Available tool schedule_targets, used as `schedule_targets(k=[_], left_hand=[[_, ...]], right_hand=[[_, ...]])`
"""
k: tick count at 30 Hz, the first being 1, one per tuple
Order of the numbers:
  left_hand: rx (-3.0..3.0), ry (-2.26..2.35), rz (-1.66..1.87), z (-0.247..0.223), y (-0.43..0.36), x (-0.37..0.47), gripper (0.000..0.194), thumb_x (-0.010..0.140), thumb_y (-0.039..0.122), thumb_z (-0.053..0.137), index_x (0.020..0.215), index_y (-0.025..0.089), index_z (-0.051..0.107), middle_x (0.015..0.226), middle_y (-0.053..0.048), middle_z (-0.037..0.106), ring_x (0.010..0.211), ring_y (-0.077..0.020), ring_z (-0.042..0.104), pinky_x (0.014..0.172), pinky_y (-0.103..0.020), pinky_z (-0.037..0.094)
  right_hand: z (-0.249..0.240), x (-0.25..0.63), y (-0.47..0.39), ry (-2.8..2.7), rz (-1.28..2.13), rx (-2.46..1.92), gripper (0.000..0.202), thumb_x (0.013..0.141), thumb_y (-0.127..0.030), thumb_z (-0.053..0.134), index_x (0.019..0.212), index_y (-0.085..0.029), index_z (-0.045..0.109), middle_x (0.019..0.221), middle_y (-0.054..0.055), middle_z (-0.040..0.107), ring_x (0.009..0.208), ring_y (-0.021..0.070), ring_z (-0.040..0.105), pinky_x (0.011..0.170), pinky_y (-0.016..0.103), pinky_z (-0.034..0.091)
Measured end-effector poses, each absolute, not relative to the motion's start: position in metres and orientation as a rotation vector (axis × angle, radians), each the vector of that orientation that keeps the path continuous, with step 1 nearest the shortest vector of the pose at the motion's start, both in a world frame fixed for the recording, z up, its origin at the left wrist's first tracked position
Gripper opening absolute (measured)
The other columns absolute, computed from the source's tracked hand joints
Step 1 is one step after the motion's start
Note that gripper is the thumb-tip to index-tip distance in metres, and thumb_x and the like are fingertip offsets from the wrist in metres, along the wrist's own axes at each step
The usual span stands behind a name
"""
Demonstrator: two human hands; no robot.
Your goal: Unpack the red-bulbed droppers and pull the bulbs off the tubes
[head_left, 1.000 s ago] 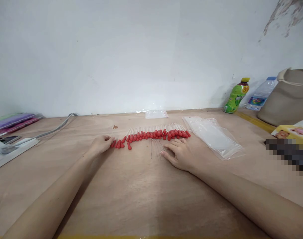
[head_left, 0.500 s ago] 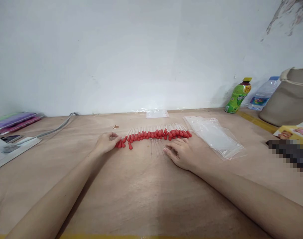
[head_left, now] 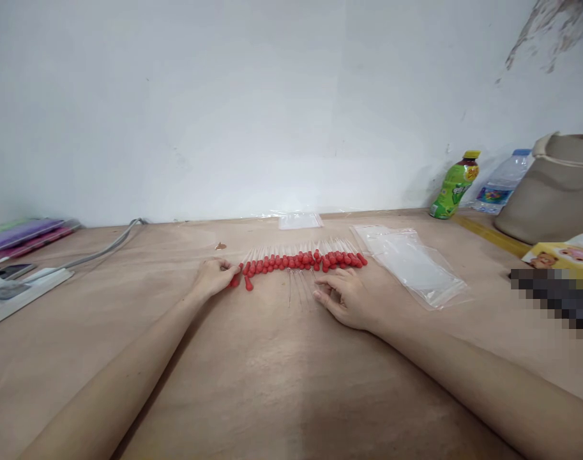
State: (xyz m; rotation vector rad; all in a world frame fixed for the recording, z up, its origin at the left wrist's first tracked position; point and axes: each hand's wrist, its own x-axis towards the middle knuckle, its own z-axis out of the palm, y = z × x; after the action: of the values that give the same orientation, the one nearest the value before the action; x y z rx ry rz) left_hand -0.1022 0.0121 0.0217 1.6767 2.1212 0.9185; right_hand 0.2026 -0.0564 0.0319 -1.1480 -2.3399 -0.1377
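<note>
A row of droppers with red rubber bulbs (head_left: 291, 260) and clear, pointed tubes lies across the table, bulbs toward me. My left hand (head_left: 216, 276) is at the row's left end, its fingers closed on a red-bulbed dropper (head_left: 234, 280) that they partly cover. Just to the right, one bulb (head_left: 248, 283) sticks out nearer to me than the others. My right hand (head_left: 343, 297) rests below the right half of the row, thumb and fingers curled but apart. Beside its fingertips lie several thin, wire-like pieces (head_left: 298, 287), too fine to identify.
Clear zip bags (head_left: 413, 265) lie to the right, another bag (head_left: 299, 221) by the wall. Farther right are a green bottle (head_left: 456, 185), a water bottle (head_left: 502, 185), a beige bag (head_left: 550, 185) and a yellow pack (head_left: 562, 259). A grey cable (head_left: 104, 249) runs at left.
My left hand has moved a little right, pushing in against the left-end bulbs, and covers more of them. My right hand has hardly moved. The view has shifted slightly.
</note>
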Motion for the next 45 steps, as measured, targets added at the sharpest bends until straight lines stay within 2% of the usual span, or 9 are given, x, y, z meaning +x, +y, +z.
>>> schedule_targets(k=[3,8,10,13,18,23,29,33,45], left_hand=[[1.645,2.108,0.949,0.024,0.011,-0.102,0.022,0.066,0.037,0.053,0.06,0.017,0.061,0.049,-0.002,0.059,0.054,-0.0188,0.058,0.053,-0.028,0.043],[1.799,2.168,1.579,0.032,0.003,-0.086,0.02,0.072,0.037,0.053,0.071,0.018,0.06,0.093,-0.007,0.062,0.094,-0.0227,0.056,0.077,-0.034,0.044],[2.06,1.932,1.687,0.031,-0.008,-0.07,0.017,0.075,0.035,0.053,0.077,0.019,0.058,0.094,-0.005,0.061,0.092,-0.0195,0.056,0.078,-0.032,0.044],[2.349,1.598,1.402,0.022,-0.029,-0.042,0.013,0.082,0.031,0.048,0.083,0.019,0.054,0.08,-0.001,0.06,0.074,-0.0144,0.057,0.068,-0.027,0.045],[2.684,1.265,1.021,0.0,-0.047,-0.021,0.011,0.085,0.026,0.045,0.084,0.018,0.052,0.078,-0.002,0.058,0.072,-0.0139,0.055,0.066,-0.027,0.044],[2.756,1.146,1.063,-0.007,-0.045,-0.021,0.009,0.085,0.024,0.046,0.086,0.017,0.052,0.079,-0.003,0.058,0.074,-0.0138,0.055,0.068,-0.026,0.045],[2.812,1.043,1.158,-0.003,-0.047,-0.014,0.014,0.083,0.024,0.051,0.095,0.017,0.055,0.092,-0.006,0.061,0.086,-0.0161,0.057,0.078,-0.03,0.046],[2.912,0.997,1.109,0.0,-0.044,-0.01,0.025,0.079,0.029,0.058,0.101,0.018,0.058,0.105,-0.008,0.061,0.099,-0.0205,0.054,0.087,-0.037,0.043],[2.965,0.903,1.179,-0.002,-0.043,-0.006,0.018,0.081,0.025,0.056,0.096,0.019,0.062,0.092,-0.005,0.066,0.091,-0.0177,0.058,0.08,-0.034,0.048]], right_hand=[[0.049,0.203,-0.065,-2.434,-0.139,-1.139,0.018,0.08,-0.029,0.054,0.093,-0.019,0.063,0.075,0.005,0.065,0.069,0.0175,0.057,0.065,0.03,0.037],[0.053,0.203,-0.067,-2.367,-0.205,-1.17,0.021,0.082,-0.026,0.051,0.098,-0.018,0.061,0.08,0.006,0.067,0.072,0.0192,0.059,0.067,0.032,0.041],[0.045,0.204,-0.064,-2.239,-0.247,-1.215,0.027,0.082,-0.028,0.049,0.104,-0.016,0.058,0.083,0.008,0.066,0.074,0.0202,0.059,0.068,0.034,0.043],[0.031,0.207,-0.057,-2.058,-0.334,-1.197,0.039,0.08,-0.033,0.051,0.112,-0.012,0.051,0.094,0.012,0.063,0.084,0.0232,0.059,0.073,0.037,0.045],[0.017,0.212,-0.051,-2.155,-0.423,-0.986,0.044,0.078,-0.037,0.056,0.115,-0.014,0.052,0.116,0.016,0.054,0.103,0.0259,0.052,0.084,0.041,0.043],[0.01,0.211,-0.044,-2.334,-0.261,-0.849,0.02,0.083,-0.031,0.053,0.093,-0.019,0.065,0.103,0.009,0.062,0.095,0.0212,0.055,0.082,0.039,0.041],[0.001,0.211,-0.038,-2.298,-0.194,-0.787,0.018,0.085,-0.026,0.051,0.082,-0.019,0.067,0.09,0.005,0.066,0.088,0.019,0.054,0.08,0.038,0.04],[0.003,0.212,-0.039,-2.333,-0.167,-0.757,0.018,0.085,-0.026,0.05,0.082,-0.018,0.067,0.089,0.005,0.067,0.088,0.0183,0.054,0.081,0.037,0.04],[-0.001,0.207,-0.039,-2.375,-0.095,-0.669,0.021,0.087,-0.028,0.047,0.093,-0.019,0.064,0.089,0.004,0.067,0.088,0.016,0.055,0.085,0.036,0.041]])
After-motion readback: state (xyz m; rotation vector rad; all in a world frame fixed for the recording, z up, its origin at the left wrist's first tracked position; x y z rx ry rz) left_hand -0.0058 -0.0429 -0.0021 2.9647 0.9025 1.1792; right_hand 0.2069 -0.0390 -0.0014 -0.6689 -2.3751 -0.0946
